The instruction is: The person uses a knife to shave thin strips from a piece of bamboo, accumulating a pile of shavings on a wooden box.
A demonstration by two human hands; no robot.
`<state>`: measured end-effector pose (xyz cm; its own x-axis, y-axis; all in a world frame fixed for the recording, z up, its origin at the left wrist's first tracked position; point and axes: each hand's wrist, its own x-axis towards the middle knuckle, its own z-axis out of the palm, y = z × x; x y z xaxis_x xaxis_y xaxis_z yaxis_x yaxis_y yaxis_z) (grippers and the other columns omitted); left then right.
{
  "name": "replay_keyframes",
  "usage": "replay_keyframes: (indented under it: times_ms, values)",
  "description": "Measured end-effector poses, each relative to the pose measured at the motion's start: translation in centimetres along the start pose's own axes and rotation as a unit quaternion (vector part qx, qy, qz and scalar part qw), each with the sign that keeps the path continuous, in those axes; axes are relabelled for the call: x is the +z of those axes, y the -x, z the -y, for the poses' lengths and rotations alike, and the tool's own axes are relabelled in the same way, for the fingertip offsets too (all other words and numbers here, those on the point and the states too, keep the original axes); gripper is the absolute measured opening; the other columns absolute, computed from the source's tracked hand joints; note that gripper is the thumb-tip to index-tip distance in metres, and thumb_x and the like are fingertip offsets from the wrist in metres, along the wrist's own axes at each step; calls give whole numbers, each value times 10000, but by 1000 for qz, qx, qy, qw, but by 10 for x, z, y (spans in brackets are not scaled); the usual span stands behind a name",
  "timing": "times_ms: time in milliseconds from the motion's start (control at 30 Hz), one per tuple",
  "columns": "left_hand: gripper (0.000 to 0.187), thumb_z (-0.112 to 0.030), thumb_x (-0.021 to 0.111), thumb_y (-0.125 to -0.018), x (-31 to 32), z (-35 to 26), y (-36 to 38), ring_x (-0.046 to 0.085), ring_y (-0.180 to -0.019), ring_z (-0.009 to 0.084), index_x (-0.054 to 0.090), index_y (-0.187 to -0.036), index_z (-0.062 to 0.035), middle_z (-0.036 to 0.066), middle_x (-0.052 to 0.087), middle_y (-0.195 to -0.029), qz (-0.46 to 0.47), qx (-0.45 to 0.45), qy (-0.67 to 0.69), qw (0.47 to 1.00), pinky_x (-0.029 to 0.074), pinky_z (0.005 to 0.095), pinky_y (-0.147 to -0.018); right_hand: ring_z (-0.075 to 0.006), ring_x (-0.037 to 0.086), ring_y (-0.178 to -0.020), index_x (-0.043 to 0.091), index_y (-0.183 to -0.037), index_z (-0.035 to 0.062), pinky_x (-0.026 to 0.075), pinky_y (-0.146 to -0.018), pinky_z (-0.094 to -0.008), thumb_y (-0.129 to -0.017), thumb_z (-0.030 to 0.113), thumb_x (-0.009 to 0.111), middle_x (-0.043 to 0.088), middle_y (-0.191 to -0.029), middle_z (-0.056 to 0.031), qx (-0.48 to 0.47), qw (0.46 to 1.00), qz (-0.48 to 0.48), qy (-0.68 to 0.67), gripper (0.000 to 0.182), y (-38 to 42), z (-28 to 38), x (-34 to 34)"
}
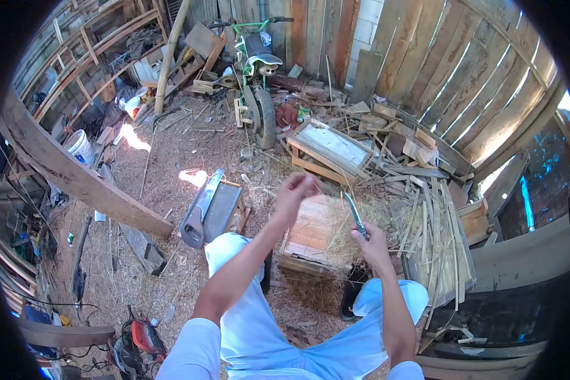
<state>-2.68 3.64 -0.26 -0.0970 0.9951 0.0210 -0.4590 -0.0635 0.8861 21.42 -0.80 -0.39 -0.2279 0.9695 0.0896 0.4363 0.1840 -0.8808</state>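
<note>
Right hand (372, 244) grip holds knife (354, 214) (blade up), left hand (296, 192) apart.

Both forearms reach forward from the lap, bare below short white sleeves. Left hand (296, 190) raised above the wooden crate (311, 231), wrist bent, fingers curled loosely together, blurred. Right hand (372, 244) lower, over the crate's right edge, fist closed around the handle of a knife (354, 214), blade angled up and toward the left hand.
</note>
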Motion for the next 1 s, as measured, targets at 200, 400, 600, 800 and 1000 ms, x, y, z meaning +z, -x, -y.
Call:
replay_keyframes:
  times_ms: [200, 400, 600, 800, 1000]
  values:
    - [188, -76, 585, -879, -28, -29, 3, 623, -831, 181, 534, -1052, -23, 81, 606, -925, -39, 74, 41, 996, 540, 318, -740, -138, 542, -752, 626, -959, 17, 441, -722, -299, -857, 165, 604, 606, -788, -39, 129, 990, 41, -51, 181, 6, 0, -24]
    - [243, -31, 622, -839, -34, -35, 6, 621, -801, 173, 522, -1060, -43, 71, 593, -929, -90, 115, 56, 988, 551, 319, -696, -156, 573, -775, 621, -970, 1, 441, -741, -308, -869, 198, 594, 634, -833, -78, 137, 990, 27, -21, 223, 5, 0, -32]
    - [221, -13, 621, -831, -36, -29, 2, 622, -797, 174, 521, -1025, -50, 70, 593, -928, -85, 194, 6, 977, 547, 315, -676, -98, 494, -629, 591, -912, 19, 376, -578, -260, -872, 247, 608, 534, -703, -18, 43, 999, -23, 18, 232, -3, -28, -25]
    - [224, -63, 655, -816, -28, -42, 11, 604, -760, 155, 555, -1016, -46, 44, 607, -876, -114, 127, -47, 984, 508, 274, -661, -59, 420, -501, 575, -870, 21, 332, -446, -248, -884, 280, 592, 444, -584, 26, 121, 989, -35, -80, 260, -4, -11, -31]
    - [135, -233, 682, -790, -35, -36, 15, 554, -959, 211, 663, -858, -118, 36, 619, -920, -69, 208, -592, 775, 371, 409, -838, -119, 477, -550, 602, -870, 0, 384, -521, -305, -885, 264, 572, 495, -590, -28, 89, 988, -120, -43, 266, -9, -19, -43]
